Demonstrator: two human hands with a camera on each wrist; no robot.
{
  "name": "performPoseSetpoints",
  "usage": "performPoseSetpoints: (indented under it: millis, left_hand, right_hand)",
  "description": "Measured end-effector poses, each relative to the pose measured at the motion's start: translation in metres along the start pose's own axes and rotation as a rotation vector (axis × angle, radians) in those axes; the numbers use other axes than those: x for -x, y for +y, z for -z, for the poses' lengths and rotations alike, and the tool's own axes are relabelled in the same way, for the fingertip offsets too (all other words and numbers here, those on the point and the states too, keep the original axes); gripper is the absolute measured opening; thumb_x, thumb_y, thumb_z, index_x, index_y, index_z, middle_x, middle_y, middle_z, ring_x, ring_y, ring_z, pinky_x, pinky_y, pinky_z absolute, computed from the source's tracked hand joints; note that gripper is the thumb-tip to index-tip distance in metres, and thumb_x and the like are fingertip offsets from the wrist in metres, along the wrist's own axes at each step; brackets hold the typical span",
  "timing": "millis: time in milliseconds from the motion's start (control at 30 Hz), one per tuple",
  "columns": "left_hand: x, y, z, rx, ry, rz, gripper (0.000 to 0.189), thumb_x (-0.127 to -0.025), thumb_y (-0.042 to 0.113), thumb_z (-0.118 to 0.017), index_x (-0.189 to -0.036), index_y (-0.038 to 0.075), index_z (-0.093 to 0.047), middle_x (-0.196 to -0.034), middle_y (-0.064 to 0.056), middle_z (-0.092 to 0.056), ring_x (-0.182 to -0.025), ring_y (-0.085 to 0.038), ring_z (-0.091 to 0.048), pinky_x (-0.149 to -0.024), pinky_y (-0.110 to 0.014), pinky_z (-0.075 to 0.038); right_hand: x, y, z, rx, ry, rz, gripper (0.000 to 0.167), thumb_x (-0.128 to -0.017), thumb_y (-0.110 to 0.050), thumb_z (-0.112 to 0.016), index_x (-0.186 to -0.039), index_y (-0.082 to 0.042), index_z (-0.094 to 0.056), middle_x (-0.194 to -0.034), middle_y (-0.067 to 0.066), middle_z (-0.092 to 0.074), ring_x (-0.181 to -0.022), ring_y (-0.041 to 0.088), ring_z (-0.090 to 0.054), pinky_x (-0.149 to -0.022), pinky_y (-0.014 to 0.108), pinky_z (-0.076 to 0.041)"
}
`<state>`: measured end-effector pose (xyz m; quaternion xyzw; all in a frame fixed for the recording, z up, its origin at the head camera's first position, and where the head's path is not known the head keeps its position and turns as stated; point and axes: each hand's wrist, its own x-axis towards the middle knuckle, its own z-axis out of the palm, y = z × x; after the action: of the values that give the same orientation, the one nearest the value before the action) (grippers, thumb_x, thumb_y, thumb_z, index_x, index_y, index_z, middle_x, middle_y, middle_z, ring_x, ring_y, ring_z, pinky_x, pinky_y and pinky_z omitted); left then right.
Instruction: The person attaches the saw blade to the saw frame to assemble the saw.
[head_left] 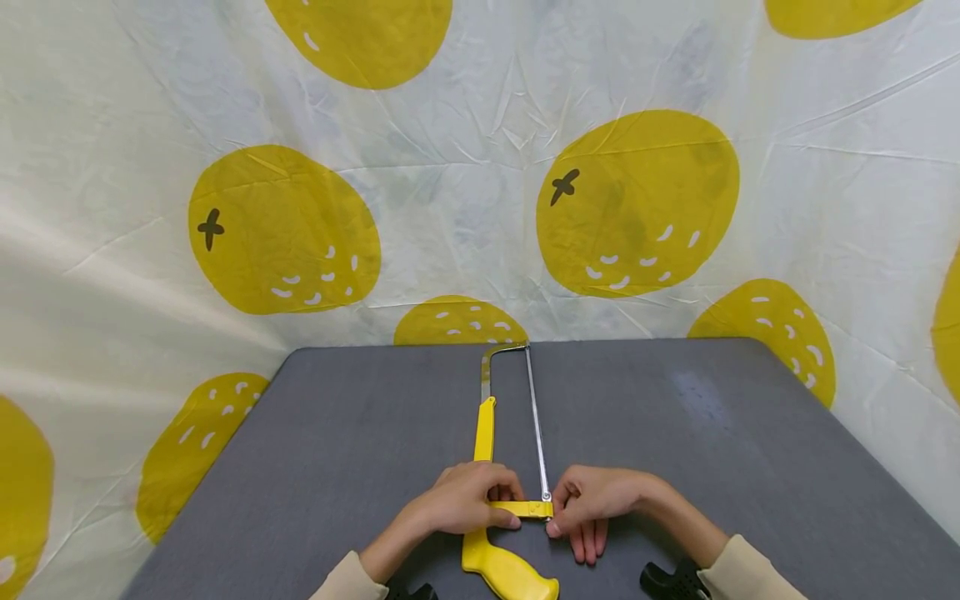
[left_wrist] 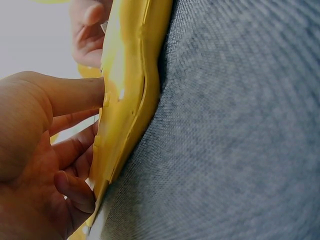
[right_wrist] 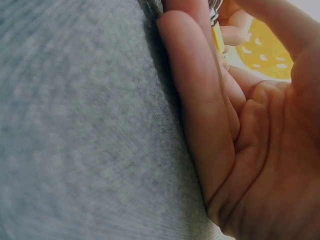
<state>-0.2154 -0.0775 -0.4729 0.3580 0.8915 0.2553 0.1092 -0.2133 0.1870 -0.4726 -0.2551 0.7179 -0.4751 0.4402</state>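
A yellow hacksaw (head_left: 485, 429) lies on the grey table, its handle (head_left: 513, 575) toward me and its metal bow at the far edge. The thin blade (head_left: 536, 421) runs along its right side to a short yellow crossbar (head_left: 517, 508). My left hand (head_left: 468, 498) holds the frame where the crossbar joins it; in the left wrist view its thumb presses the yellow frame (left_wrist: 120, 95). At the crossbar's right end, my right hand (head_left: 596, 496) pinches the small metal fitting with thumb and forefinger, mostly hiding it. The right hand's lower fingers (right_wrist: 200, 115) lie against the table.
The grey table (head_left: 360, 433) reaches back to a hanging white cloth (head_left: 450, 225) printed with yellow fruit. Black wrist gear (head_left: 675, 579) sits under the right forearm, close to the table's surface.
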Motion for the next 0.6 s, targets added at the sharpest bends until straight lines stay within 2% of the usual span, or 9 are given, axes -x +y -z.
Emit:
performPoseSetpoints:
  millis: [167,600]
  left_hand:
    - [-0.0012,-0.0017,-0.0006,0.006,-0.006,-0.009,0.013,-0.087,0.037,-0.083,-0.095,0.036,-0.073,-0.08,0.02,-0.06,-0.07,0.005,-0.053,-0.063,-0.019,-0.042]
    - [0.0002,-0.0008,0.0006,0.002,-0.008,-0.01,0.013,-0.087,0.037,-0.083,-0.095,0.035,-0.073,-0.08,0.019,-0.06,-0.07,0.005,-0.052,-0.063,-0.019,-0.042]
  right_hand:
    - [0.0002,-0.0021,-0.0006,-0.001,0.006,-0.012,0.034,-0.099,-0.027,-0.068,-0.098,0.006,-0.073,-0.089,0.053,-0.061,-0.053,0.006,-0.07,-0.048,0.02,-0.053]
    - [0.0003,0.0012,0.0002,0.01,-0.003,0.017,0.026,-0.098,-0.02,-0.065,-0.099,0.005,-0.073,-0.085,0.045,-0.067,-0.057,0.007,-0.072,-0.05,0.021,-0.055]
